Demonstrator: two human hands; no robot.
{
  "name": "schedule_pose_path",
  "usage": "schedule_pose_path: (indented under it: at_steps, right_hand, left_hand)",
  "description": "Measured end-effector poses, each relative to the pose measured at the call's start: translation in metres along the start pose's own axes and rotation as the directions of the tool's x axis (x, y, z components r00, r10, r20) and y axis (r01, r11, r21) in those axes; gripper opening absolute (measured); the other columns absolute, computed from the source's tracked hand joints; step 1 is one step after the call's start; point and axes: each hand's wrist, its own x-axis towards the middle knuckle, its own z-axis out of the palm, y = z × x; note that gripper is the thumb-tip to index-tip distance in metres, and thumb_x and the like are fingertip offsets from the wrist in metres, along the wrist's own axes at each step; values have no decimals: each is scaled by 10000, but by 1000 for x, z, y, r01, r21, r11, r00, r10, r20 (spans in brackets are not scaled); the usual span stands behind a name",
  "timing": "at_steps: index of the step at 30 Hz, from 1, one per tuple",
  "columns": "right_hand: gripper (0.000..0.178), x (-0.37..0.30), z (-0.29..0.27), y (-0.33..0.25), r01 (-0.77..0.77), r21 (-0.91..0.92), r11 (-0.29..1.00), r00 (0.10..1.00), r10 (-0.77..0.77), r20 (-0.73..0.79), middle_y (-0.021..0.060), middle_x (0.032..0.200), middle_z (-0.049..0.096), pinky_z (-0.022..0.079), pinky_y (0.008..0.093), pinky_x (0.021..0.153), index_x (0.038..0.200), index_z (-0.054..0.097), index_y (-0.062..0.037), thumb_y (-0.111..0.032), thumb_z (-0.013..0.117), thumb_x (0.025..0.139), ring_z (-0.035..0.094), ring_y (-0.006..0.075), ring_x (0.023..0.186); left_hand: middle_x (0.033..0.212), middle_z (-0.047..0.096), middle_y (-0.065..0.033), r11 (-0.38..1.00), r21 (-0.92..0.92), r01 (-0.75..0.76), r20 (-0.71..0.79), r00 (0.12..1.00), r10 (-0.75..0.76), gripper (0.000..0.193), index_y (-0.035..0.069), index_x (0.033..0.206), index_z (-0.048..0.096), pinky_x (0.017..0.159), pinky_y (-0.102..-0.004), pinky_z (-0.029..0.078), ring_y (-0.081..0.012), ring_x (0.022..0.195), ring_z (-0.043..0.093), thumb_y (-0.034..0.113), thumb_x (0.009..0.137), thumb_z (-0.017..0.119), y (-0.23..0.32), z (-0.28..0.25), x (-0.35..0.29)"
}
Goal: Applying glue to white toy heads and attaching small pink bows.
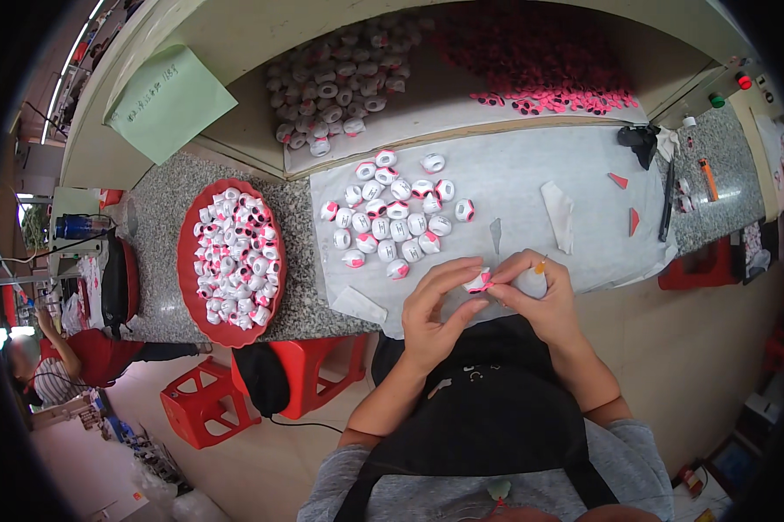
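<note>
Close to the table's near edge, my left hand (434, 315) pinches a small white plastic piece with pink parts (477, 282) between thumb and fingers. My right hand (553, 304) meets it there, its thumb and fingertip at the pink side. Tucked in the right palm is a small whitish bottle with a yellow-orange tip (532, 280). Just beyond my hands, many similar white pieces with pink and black parts (398, 210) lie loose on a white paper sheet (496, 187). Whether a separate pink part sits between the right fingertips is too small to tell.
Left stands a red scalloped tray (186, 287) heaped with pieces. A shelf behind holds white pieces (331, 91) and pink parts (575, 91). Right lie a black pen-like tool (668, 202) and orange cutter (709, 179). Red stools (207, 404) and another person (87, 358) are at left.
</note>
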Motion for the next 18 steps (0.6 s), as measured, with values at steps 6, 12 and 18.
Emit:
schedule_pose_path:
  at_steps: [6, 12, 18]
  right_hand:
    - [293, -1, 2, -3, 46, 121, 992, 996, -56, 76, 44, 815, 529, 374, 197, 628, 882, 494, -9, 7, 632, 625, 480, 78, 713]
    - [297, 3, 5, -2, -11, 108, 994, 981, -10, 193, 90, 821, 545, 400, 214, 498, 897, 518, 25, 24, 627, 621, 500, 107, 585]
    - [234, 1, 4, -3, -48, 152, 987, 984, 20, 178, 54, 764, 554, 397, 204, 573, 857, 560, 9, -27, 639, 640, 475, 77, 608]
  left_hand:
    - [1035, 476, -147, 899, -415, 138, 54, 990, -127, 239, -17, 951, 500, 804, -275, 375, -188, 945, 471, -64, 717, 510, 0, -6, -5]
    - [1015, 484, -154, 860, -450, 241, 107, 971, -216, 226, -26, 948, 493, 828, -292, 359, -193, 966, 457, -50, 725, 511, 0, -8, -10]
    - [998, 498, -141, 872, -450, 194, 142, 979, -145, 196, -22, 919, 512, 832, -302, 353, -212, 975, 455, -37, 724, 519, -3, -7, -9]
